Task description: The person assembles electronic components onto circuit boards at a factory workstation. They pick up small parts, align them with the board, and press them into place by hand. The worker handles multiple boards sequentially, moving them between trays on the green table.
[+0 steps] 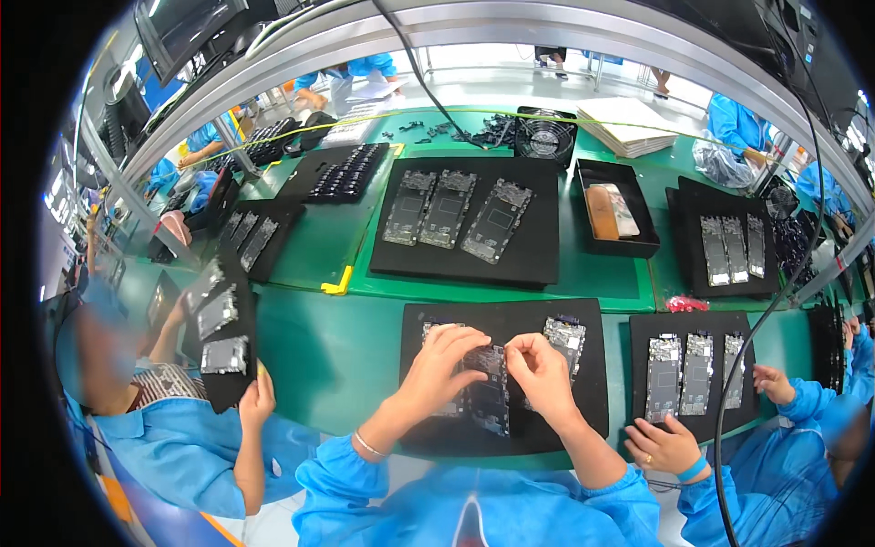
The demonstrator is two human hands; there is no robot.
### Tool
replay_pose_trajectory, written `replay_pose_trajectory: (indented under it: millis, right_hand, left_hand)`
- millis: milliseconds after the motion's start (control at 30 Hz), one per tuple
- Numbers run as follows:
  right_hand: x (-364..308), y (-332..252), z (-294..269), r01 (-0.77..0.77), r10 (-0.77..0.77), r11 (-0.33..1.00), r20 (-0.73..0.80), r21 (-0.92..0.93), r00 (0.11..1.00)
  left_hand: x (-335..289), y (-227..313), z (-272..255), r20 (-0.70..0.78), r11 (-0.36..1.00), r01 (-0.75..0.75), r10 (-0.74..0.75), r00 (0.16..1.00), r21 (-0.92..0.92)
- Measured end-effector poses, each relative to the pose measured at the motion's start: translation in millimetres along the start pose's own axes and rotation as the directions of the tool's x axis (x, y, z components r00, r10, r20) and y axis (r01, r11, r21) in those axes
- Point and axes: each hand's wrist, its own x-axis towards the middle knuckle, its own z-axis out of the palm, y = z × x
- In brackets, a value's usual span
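Three phone circuit boards lie side by side on a black foam mat [547, 428] in front of me. Over the middle circuit board [489, 401], my left hand [436, 369] curves with its thumb and forefinger apart, their tips at the board's upper left. It partly hides the left board. My right hand [542, 378] is closed in a pinch at the middle board's upper right; whatever it pinches is too small or hidden to make out. Behind my right fingers, the right circuit board [565, 339] shows its upper part.
Beyond my mat, another black mat [392, 251] carries three boards. A black box [620, 246] and a small fan [545, 137] stand behind. At left, a co-worker holds a tilted mat [223, 392] of boards; at right, a co-worker's hand [665, 445] touches another mat. A cable [729, 401] hangs at right.
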Motion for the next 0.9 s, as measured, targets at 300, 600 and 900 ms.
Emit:
replay_pose_trajectory:
  millis: [300,600,900]
  right_hand:
    - [-1.2,-2.2,-6.8,0.016,-0.015,1.000,0.066,-0.027,0.998]
    - [37.1,45.8,-26.0,-0.008,0.036,0.967,-0.103,0.254,0.994]
    - [-4.1,20.1,-21.8,-0.040,0.037,0.985,0.022,0.165,0.999]
  left_hand:
    - [-3.1,-5.8,2.4,-0.014,0.997,-0.055,0.054,0.998,-0.051]
    - [26.2,-16.6,18.0,0.192,0.995,0.098,-0.101,0.976,0.024]
    - [3.9,-43.2,2.9,0.214,0.877,0.312,-0.405,0.889,0.365]
